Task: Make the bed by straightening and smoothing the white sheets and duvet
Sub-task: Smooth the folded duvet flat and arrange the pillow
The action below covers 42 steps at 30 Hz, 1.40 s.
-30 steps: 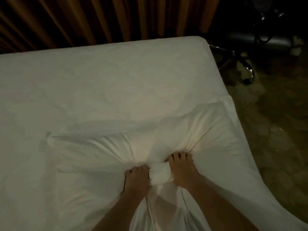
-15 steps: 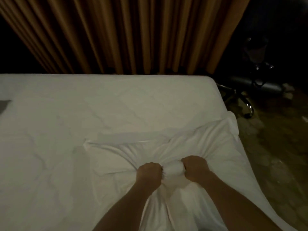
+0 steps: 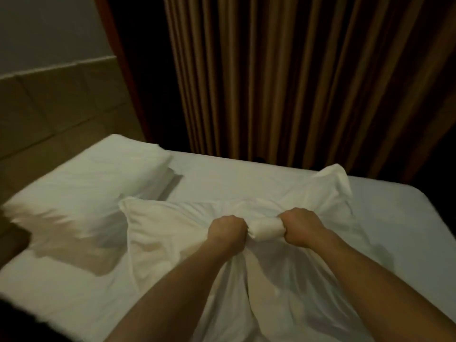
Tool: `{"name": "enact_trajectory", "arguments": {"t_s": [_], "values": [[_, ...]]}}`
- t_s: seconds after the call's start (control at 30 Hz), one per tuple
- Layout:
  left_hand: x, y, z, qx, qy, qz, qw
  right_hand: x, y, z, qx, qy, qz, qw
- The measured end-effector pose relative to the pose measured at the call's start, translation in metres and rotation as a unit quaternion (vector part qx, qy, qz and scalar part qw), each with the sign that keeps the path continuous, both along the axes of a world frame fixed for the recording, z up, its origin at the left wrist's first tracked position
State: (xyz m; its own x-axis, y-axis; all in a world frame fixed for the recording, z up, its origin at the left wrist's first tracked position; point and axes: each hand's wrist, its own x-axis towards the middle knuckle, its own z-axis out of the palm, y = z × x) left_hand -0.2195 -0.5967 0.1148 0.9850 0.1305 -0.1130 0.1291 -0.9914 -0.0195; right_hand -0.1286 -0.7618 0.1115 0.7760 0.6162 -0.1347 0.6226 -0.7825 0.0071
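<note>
Left hand (image 3: 228, 232) and right hand (image 3: 302, 228) both fisted on bunched white duvet (image 3: 265, 228), rolled wad between fists; duvet lifted above bed (image 3: 394, 218), pillow (image 3: 86, 183) left.

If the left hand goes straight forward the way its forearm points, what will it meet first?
Probably only more of the white duvet it grips: the left hand points up the bed toward the curtain. Beyond the bunched fabric lies the flat sheet; depth is unclear.

The white duvet (image 3: 283, 213), bunched and creased at its middle, lies raised over the flat white sheet (image 3: 394, 213).
</note>
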Motion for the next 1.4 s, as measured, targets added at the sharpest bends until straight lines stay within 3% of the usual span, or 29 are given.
{"name": "enact_trajectory", "arguments": {"t_s": [0.4, 0.7, 1.0, 1.07, 1.13, 1.27, 1.4], "values": [[-0.054, 0.233, 0.058, -0.020, -0.026, 0.154, 0.987, -0.006, 0.267, 0.056, 0.034, -0.035, 0.151, 0.987], [-0.037, 0.405, 0.113, -0.029, -0.082, 0.242, 0.966, 0.033, 0.476, 0.128, 0.024, -0.072, 0.219, 0.973], [0.022, 0.623, 0.172, 0.019, -0.186, 0.271, 0.944, 0.095, 0.717, 0.209, 0.014, -0.177, 0.270, 0.946], [0.034, 0.667, 0.167, 0.036, -0.179, 0.292, 0.939, 0.110, 0.762, 0.202, 0.009, -0.261, 0.277, 0.925], [0.044, 0.703, 0.144, 0.062, -0.127, 0.327, 0.934, 0.125, 0.799, 0.181, -0.035, -0.285, 0.244, 0.926], [0.046, 0.738, 0.084, 0.084, 0.022, 0.327, 0.941, 0.128, 0.834, 0.106, -0.128, -0.204, 0.249, 0.938], [0.033, 0.753, 0.047, 0.059, 0.075, 0.342, 0.935, 0.116, 0.835, 0.056, -0.136, -0.166, 0.297, 0.930]]}}
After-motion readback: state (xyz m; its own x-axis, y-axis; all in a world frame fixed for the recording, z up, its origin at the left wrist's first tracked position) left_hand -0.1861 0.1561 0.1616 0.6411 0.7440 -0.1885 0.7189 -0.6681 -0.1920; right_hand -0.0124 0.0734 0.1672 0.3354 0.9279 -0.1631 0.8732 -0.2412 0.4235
